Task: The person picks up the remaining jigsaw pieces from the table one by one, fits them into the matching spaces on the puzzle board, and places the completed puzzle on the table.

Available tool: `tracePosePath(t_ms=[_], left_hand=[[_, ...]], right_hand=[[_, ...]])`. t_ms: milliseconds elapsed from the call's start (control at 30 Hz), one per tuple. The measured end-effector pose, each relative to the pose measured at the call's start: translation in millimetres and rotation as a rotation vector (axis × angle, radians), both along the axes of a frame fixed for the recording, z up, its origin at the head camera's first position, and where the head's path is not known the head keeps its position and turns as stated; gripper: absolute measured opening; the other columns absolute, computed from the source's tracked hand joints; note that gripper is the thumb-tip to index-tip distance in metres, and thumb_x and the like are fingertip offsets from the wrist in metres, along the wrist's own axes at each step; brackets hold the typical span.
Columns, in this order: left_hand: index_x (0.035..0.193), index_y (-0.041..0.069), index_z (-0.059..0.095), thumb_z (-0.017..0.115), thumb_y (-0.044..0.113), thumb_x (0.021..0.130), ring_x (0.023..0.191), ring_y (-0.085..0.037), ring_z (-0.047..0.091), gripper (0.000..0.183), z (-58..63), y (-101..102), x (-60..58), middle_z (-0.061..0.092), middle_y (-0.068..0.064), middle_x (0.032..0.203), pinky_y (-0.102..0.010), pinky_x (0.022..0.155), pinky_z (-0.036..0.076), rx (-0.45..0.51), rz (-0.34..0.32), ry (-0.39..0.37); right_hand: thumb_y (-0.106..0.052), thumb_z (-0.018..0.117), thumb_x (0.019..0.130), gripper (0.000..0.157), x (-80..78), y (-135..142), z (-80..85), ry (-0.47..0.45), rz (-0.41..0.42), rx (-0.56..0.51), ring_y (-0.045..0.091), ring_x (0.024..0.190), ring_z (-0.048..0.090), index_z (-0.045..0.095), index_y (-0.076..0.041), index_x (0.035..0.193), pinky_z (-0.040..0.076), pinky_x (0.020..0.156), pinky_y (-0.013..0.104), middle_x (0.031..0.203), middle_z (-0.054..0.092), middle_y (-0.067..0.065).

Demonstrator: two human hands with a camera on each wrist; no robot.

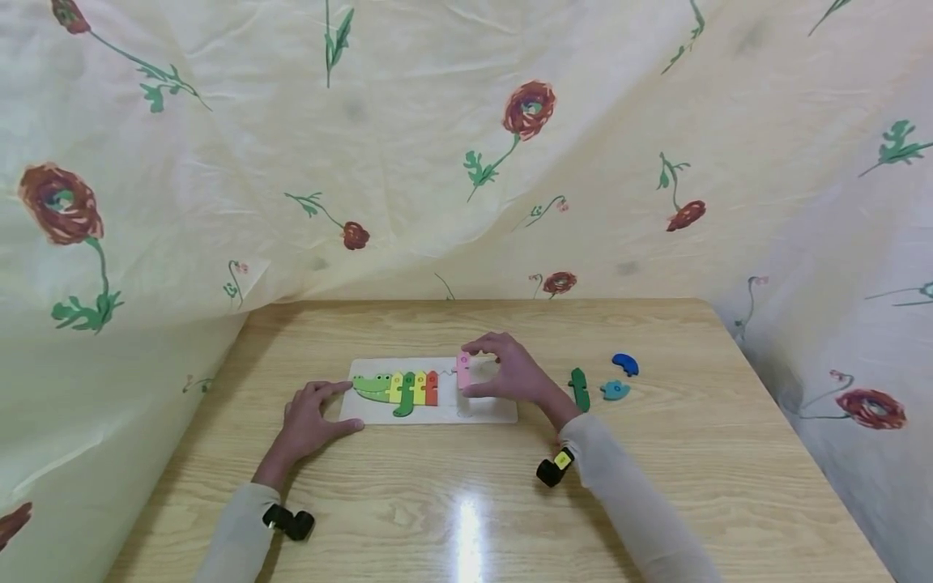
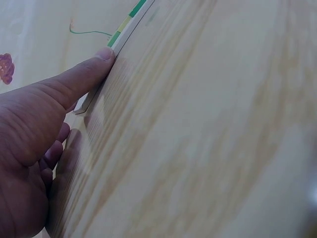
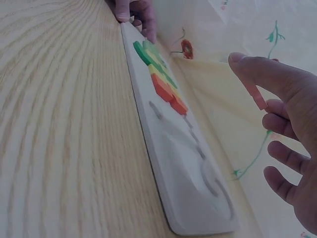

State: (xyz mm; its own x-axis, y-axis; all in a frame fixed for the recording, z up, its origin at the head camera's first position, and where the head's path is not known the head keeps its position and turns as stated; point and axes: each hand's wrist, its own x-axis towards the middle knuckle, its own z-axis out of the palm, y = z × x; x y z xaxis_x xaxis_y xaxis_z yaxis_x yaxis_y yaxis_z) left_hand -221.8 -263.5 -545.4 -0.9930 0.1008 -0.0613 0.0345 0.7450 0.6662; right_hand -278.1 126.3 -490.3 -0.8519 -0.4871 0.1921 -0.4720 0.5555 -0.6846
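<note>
- Above the white board [image 1: 490,411], right of its red piece [image 1: 432,389], the pink piece [image 1: 463,371] is pinched between the right hand's [image 1: 510,372] thumb and fingers.
- At the board's left end, the left hand [image 1: 308,417] is spread, its straight thumb touching the edge.
- On the board lie a green crocodile head [image 1: 373,390] and interlocked pieces [image 1: 409,389].
- On the counter [image 1: 408,494], to the right, lie a dark green piece [image 1: 579,389], a blue piece [image 1: 625,364] and a light blue piece [image 1: 615,390].
</note>
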Motion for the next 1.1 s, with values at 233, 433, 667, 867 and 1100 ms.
tracePosePath(t_ms=[233,433,667,867,1100], left_hand=[[0.148,0.018,0.055,0.084,0.062,0.074,0.133,-0.044,0.037,0.091,-0.9,-1.1,-1.1,0.044,-0.024,0.146,-0.058,0.102,0.024,-0.008,-0.002,0.009],[0.147,0.017,0.056,0.084,0.063,0.073,0.132,-0.045,0.037,0.091,-2.7,-0.6,-0.9,0.044,-0.025,0.145,-0.058,0.101,0.024,-0.004,-0.007,0.02],[0.147,0.018,0.056,0.084,0.063,0.073,0.133,-0.044,0.037,0.091,-3.6,0.4,0.8,0.044,-0.024,0.146,-0.058,0.102,0.024,-0.004,-0.005,0.014],[0.147,0.017,0.056,0.085,0.06,0.075,0.133,-0.044,0.037,0.089,-3.0,0.3,1.5,0.045,-0.025,0.146,-0.059,0.102,0.024,-0.011,-0.005,0.02],[0.147,0.016,0.056,0.084,0.06,0.076,0.132,-0.045,0.038,0.088,-1.7,1.2,3.1,0.045,-0.025,0.145,-0.059,0.1,0.025,-0.022,-0.012,0.032]], right_hand=[[-0.04,0.094,0.072,0.069,-3.6,-13.7,-7.0,0.01,0.02,0.014,0.025,0.122,0.055,0.069,-0.014,0.132,0.045,0.102,0.053,0.125,0.067,0.001],[-0.042,0.093,0.072,0.067,-6.5,-19.9,-16.2,0.034,0.036,0.042,0.024,0.118,0.056,0.07,-0.016,0.13,0.043,0.103,0.051,0.119,0.068,0.0],[-0.042,0.094,0.072,0.068,-9.8,-26.6,-27.5,-0.022,0.029,0.06,0.023,0.118,0.055,0.07,-0.018,0.13,0.042,0.105,0.049,0.119,0.068,-0.003],[-0.041,0.093,0.072,0.068,-9.6,-31.4,-33.4,-0.064,0.026,0.088,0.02,0.119,0.053,0.068,-0.02,0.131,0.041,0.106,0.046,0.121,0.067,-0.005],[-0.042,0.093,0.072,0.069,-5.9,-33.7,-33.6,-0.079,0.008,0.107,0.022,0.12,0.052,0.068,-0.019,0.132,0.041,0.106,0.047,0.125,0.065,-0.002]])
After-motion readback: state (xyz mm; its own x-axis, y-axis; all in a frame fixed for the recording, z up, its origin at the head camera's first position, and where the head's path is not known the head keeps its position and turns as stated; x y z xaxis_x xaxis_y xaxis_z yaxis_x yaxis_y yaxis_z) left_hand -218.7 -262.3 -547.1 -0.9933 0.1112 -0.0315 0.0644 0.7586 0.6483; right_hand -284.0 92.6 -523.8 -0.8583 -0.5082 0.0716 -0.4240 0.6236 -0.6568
